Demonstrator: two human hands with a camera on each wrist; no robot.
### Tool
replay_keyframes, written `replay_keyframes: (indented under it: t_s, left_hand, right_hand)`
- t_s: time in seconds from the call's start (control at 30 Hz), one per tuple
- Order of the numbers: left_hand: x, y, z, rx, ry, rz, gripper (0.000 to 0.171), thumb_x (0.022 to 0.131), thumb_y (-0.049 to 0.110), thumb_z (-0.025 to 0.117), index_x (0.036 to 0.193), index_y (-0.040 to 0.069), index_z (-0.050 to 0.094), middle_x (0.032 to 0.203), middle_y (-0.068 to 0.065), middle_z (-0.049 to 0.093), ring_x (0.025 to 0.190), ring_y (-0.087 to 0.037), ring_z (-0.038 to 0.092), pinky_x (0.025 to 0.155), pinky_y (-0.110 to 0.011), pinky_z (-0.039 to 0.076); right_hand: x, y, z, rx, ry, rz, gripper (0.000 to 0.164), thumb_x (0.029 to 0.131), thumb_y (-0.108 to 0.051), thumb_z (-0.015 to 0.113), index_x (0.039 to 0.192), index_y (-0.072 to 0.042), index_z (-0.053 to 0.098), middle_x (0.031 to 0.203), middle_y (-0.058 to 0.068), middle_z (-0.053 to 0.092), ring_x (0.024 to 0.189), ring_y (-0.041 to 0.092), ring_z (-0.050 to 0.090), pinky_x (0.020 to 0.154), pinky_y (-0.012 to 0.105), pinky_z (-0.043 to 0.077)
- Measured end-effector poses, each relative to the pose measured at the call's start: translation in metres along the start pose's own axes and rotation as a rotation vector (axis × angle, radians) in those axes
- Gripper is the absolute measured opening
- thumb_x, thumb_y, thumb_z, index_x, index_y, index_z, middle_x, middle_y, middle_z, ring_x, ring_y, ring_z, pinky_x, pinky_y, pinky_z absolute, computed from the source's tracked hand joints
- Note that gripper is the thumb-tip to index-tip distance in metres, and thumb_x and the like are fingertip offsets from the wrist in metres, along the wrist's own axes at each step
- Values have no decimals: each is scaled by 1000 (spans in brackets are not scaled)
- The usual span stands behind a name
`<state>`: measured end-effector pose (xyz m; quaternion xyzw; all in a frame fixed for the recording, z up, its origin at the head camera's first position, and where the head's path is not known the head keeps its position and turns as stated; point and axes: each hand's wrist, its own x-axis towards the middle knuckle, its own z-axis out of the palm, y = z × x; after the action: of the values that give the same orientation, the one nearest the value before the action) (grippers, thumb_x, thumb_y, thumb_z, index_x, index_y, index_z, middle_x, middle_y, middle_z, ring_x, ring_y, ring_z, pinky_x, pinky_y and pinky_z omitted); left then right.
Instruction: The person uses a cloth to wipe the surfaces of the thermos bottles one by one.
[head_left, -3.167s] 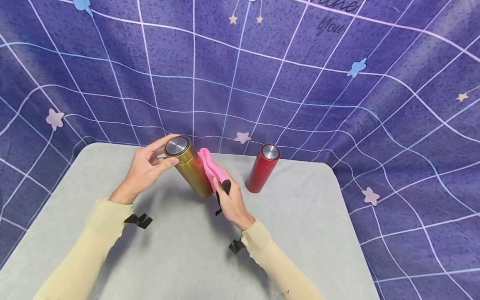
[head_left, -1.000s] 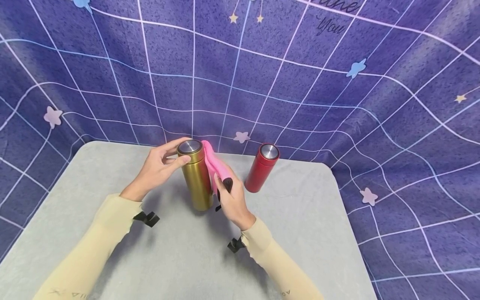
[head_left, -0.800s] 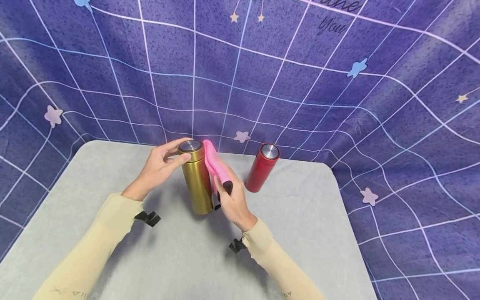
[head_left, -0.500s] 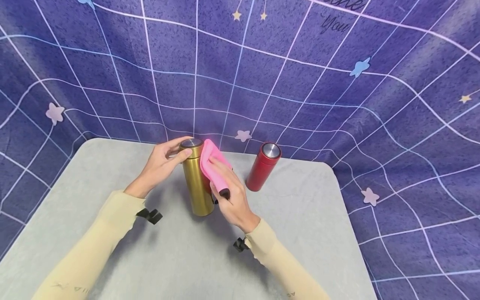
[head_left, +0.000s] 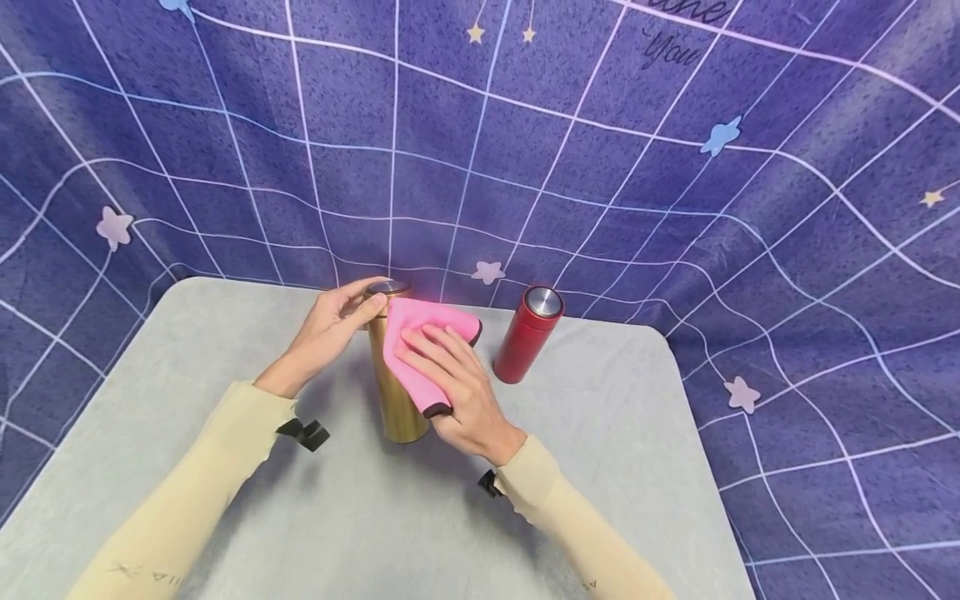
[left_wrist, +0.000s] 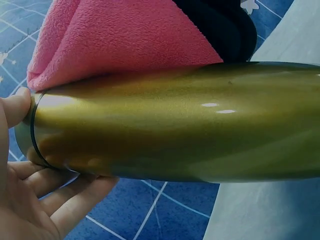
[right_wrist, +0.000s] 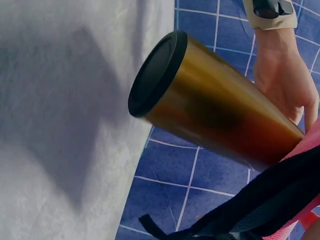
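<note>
My left hand (head_left: pixel 330 321) grips a gold thermos bottle (head_left: pixel 397 400) round its silver-topped lid, thumb on the near side and fingers behind. The bottle is held upright with a slight tilt, and its dark base shows off the table in the right wrist view. A pink cloth (head_left: pixel 420 375) with black edging lies over the upper right side of the bottle. My right hand (head_left: pixel 468 400) holds that cloth against the bottle, its fingers spread across the front; the thumb is mostly hidden under the cloth's lower corner. In the left wrist view the cloth (left_wrist: pixel 125 40) runs along the bottle's side.
A shorter red thermos bottle (head_left: pixel 521 346) stands upright to the right of my right hand. Both are on or over a grey table (head_left: pixel 375 525) with rounded far corners. A blue gridded curtain (head_left: pixel 360 183) with star shapes rises behind and at both sides.
The right hand has turned, swinging the cloth from edge-on beside the bottle to spread over its front. The gold bottle has shifted right and become more upright.
</note>
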<state>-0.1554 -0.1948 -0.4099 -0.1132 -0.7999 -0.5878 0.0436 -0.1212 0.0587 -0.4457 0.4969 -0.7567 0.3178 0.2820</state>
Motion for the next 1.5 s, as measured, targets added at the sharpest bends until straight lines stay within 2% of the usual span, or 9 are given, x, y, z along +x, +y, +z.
replay_keyframes:
  t_s: [0.27,0.43,0.57,0.87,1.1,1.27,1.5]
  left_hand:
    - [1,0,0,-36,16,-26,52,110,38,60,150,5,61,114,-16,70,98,-9,73,88,-20,58]
    - [3,-3,-3,-50,47,-37,54,109,39,61,149,3,61,118,-18,73,99,-8,72,88,-21,59]
    - [4,-5,-6,-66,67,-44,54,109,39,60,148,1,62,122,-16,73,102,-7,71,86,-21,60]
    - [6,-1,-10,-82,64,-71,56,109,40,61,148,0,62,114,1,75,101,-7,70,86,-23,59]
    - [9,1,-11,-61,37,-96,58,108,44,61,149,3,62,120,-7,74,102,-8,69,86,-23,59]
    - [9,1,-11,-62,29,-98,58,108,43,61,148,1,62,114,-1,75,99,-8,69,84,-24,59]
    - [8,2,-12,-63,11,-93,57,108,43,62,148,2,63,112,-2,75,99,-9,70,85,-23,59]
  right_hand:
    - [-2,-2,-2,-85,-134,-109,60,89,-15,56,147,-10,66,158,7,58,152,29,45,129,55,29]
    - [-8,-8,-1,-119,-228,-134,60,92,-20,59,151,-13,63,161,5,55,154,27,43,130,53,29]
    - [-17,-13,1,-136,-281,-144,62,92,-23,56,153,-14,61,162,3,53,154,26,42,131,52,27]
    - [-32,-20,7,-157,-326,-185,63,92,-26,53,153,-14,61,163,4,52,155,26,40,130,52,28]
    - [-43,-26,10,-200,-348,-223,67,89,-30,55,154,-14,60,164,6,51,157,27,38,131,53,26]
    - [-50,-28,13,-205,-338,-270,63,91,-32,50,149,-13,64,162,7,53,155,29,41,130,55,28]
    - [-63,-35,18,-219,-357,-299,58,86,-26,59,142,-14,69,162,6,53,154,28,42,130,56,28]
